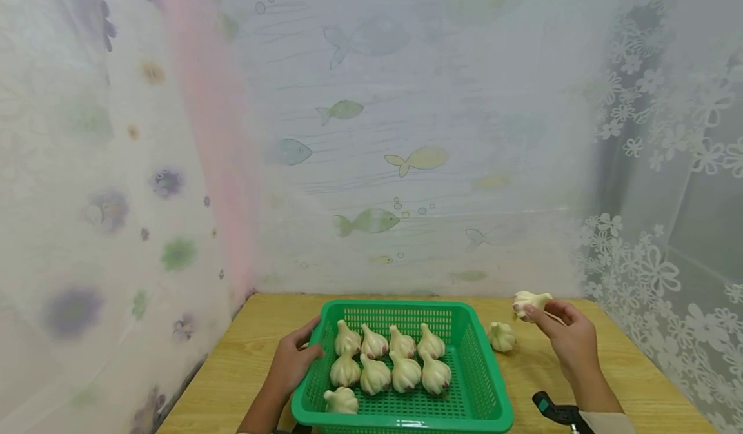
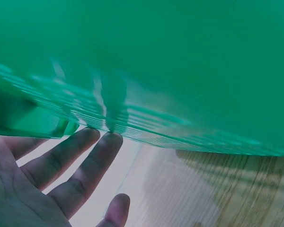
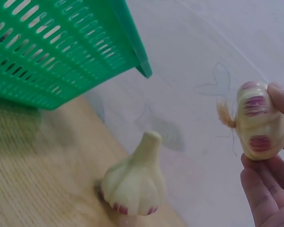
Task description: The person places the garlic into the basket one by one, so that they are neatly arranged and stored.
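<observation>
Above the table's right side, my right hand (image 1: 571, 337) pinches a garlic bulb (image 1: 529, 304) between thumb and fingers. Purple streaks and a tuft of roots show on that bulb (image 3: 258, 120) in the right wrist view. Below it, another garlic bulb (image 1: 502, 336) stands on the table beside the green basket (image 1: 500, 392), neck up. My left hand (image 1: 295, 358) is at the basket's left side. In the left wrist view, fairly straight fingers (image 2: 92, 165) touch its slotted outer wall. Inside the basket, several garlic bulbs (image 1: 375, 376) form two rows, with a single bulb (image 1: 341, 400) at the front left.
The wooden table (image 1: 232, 369) carries the basket near its front edge. Behind it hangs a pale curtain (image 1: 441, 98) with printed fish, and more patterned sheeting (image 1: 116, 227) closes off both sides. A black strap-like device (image 1: 560, 411) is at the right wrist.
</observation>
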`<state>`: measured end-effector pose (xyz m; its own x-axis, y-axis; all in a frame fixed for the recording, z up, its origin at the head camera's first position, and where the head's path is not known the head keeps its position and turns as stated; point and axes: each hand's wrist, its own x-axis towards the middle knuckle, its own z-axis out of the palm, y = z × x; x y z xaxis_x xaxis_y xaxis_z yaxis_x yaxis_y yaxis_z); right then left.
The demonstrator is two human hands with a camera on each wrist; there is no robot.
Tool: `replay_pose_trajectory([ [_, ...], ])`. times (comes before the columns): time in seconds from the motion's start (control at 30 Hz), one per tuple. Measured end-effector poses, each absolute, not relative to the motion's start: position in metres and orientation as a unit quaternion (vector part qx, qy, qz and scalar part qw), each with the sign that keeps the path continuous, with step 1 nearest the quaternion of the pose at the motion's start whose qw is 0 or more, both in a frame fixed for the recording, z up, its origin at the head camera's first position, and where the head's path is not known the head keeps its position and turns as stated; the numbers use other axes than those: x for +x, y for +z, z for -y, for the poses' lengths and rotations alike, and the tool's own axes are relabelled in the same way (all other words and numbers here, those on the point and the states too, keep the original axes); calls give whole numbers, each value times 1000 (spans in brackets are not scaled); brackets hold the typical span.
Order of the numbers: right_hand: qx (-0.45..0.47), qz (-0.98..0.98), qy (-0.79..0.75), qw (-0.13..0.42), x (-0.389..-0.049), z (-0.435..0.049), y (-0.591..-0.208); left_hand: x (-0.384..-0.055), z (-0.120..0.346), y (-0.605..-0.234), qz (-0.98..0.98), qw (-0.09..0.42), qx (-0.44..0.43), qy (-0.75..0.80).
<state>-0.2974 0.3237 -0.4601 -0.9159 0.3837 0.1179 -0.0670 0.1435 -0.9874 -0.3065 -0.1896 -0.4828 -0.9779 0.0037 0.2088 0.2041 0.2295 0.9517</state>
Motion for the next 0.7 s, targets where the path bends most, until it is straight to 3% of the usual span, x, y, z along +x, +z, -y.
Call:
replay_pose_trajectory([
  [0.37,-23,685,702,193,-295,-319,-449,-308,189,-483,769,85,-69,-630],
  [0.7,30,722,670,171,-288,-313,-438,-309,190,-485,766,81,-69,-634],
])
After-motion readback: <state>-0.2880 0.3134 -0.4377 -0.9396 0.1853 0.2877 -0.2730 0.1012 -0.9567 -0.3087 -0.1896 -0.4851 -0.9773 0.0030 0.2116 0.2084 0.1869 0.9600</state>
